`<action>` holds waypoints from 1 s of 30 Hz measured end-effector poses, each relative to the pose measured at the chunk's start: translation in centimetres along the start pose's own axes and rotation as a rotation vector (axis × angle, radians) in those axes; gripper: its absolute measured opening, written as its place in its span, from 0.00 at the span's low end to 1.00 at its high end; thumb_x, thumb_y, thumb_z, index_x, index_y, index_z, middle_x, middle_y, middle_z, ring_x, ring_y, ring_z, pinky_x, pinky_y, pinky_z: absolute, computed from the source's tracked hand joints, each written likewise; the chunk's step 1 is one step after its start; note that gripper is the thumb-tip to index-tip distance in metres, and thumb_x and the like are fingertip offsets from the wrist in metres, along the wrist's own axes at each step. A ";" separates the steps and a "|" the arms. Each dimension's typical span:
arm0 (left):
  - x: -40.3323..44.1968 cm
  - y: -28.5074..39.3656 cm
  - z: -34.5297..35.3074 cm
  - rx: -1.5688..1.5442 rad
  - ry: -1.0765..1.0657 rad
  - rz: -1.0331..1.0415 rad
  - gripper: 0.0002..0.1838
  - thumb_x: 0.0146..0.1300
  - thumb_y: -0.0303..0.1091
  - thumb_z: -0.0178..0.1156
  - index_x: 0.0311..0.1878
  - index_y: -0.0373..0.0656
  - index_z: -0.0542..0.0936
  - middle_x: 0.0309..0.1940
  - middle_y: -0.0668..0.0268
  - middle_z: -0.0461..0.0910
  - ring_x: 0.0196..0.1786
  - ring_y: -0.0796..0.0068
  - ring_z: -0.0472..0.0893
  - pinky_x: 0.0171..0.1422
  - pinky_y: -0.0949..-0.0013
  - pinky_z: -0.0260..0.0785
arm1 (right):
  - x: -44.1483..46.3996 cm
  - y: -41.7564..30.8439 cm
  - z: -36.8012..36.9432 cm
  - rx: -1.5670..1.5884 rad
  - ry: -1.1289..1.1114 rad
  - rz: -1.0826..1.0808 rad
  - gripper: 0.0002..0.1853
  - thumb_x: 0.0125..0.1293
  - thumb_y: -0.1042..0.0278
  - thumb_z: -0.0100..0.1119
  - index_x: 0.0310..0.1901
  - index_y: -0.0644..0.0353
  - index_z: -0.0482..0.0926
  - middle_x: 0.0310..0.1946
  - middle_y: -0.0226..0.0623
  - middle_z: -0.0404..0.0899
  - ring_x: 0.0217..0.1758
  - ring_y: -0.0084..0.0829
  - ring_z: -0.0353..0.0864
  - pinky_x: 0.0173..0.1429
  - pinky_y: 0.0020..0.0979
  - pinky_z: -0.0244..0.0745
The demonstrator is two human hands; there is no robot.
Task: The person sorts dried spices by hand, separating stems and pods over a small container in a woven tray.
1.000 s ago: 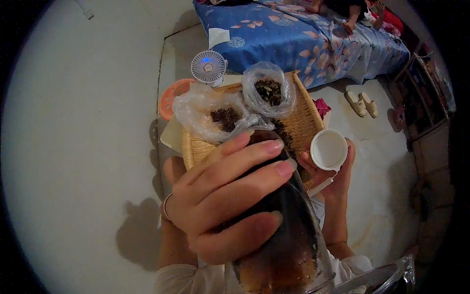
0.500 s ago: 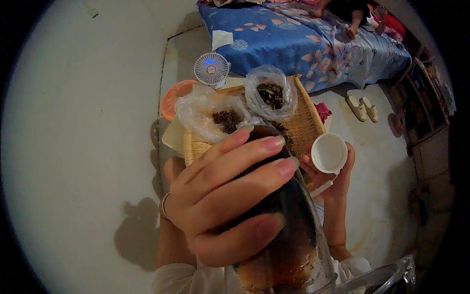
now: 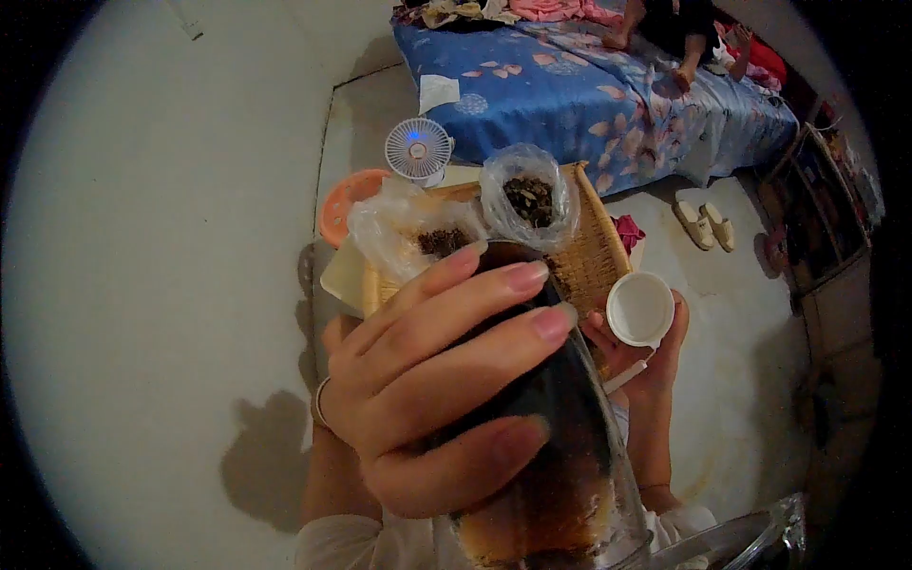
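Observation:
My left hand (image 3: pixel 427 389) is wrapped round a clear glass vessel (image 3: pixel 546 446) with dark brown contents, held very close to the camera. A curved clear part (image 3: pixel 746 537), like a handle, shows at the lower right; whether it joins the vessel I cannot tell. My right hand (image 3: pixel 660 351) holds a round white lid-like piece (image 3: pixel 639 310), its pale hollow side facing up and a thin white tab hanging from it. Beyond the vessel, a woven tray (image 3: pixel 600 242) carries two clear plastic bags. One bag (image 3: pixel 570 204) contains dark dried bits; the other bag (image 3: pixel 375 228) lies crumpled beside dark crumbs.
Behind the tray stand a small white fan (image 3: pixel 418 152) and an orange perforated basket (image 3: pixel 342 204). Farther back is a bed (image 3: pixel 532 104) with a blue floral cover, where a person's bare legs (image 3: pixel 689 66) show. Pale slippers (image 3: pixel 703 223) and a shelf (image 3: pixel 822 199) are to the right.
The background sits slightly lower in view, as the camera has tilted up a little. Both hands keep their holds, and the white piece sits slightly lower in the picture.

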State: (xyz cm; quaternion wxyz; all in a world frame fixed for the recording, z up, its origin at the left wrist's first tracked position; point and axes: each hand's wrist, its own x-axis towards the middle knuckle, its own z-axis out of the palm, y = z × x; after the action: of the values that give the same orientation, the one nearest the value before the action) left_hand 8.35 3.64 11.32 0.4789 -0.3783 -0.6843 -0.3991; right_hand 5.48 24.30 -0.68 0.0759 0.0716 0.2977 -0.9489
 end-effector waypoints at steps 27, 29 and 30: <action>0.0 1.0 -0.2 -0.028 -0.071 -0.144 0.16 0.63 0.45 0.40 0.48 0.46 0.67 0.40 0.44 0.71 0.47 0.46 0.72 0.54 0.45 0.66 | 0.5 -0.2 3.9 0.013 -0.192 0.022 0.34 0.60 0.35 0.36 0.52 0.59 0.66 0.39 0.51 0.75 0.35 0.44 0.77 0.38 0.41 0.74; 0.1 0.9 -0.2 -0.023 -0.063 -0.120 0.15 0.62 0.44 0.41 0.47 0.47 0.67 0.40 0.44 0.72 0.47 0.46 0.73 0.54 0.46 0.66 | 0.6 -0.5 4.3 0.028 -0.199 0.027 0.34 0.60 0.35 0.36 0.52 0.60 0.66 0.39 0.50 0.75 0.36 0.44 0.77 0.38 0.40 0.74; 0.2 0.8 -0.1 -0.017 -0.054 -0.106 0.15 0.62 0.43 0.41 0.47 0.47 0.67 0.40 0.45 0.72 0.47 0.46 0.73 0.53 0.46 0.67 | 0.7 -0.6 4.6 0.043 -0.207 0.030 0.34 0.60 0.35 0.36 0.52 0.60 0.66 0.40 0.49 0.75 0.38 0.44 0.77 0.38 0.39 0.74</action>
State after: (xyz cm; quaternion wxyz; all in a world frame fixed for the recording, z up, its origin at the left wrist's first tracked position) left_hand 9.09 3.87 11.68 0.4351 -0.3560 -0.7128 -0.4193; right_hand 4.30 22.05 3.20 0.1186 -0.0207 0.2666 -0.9563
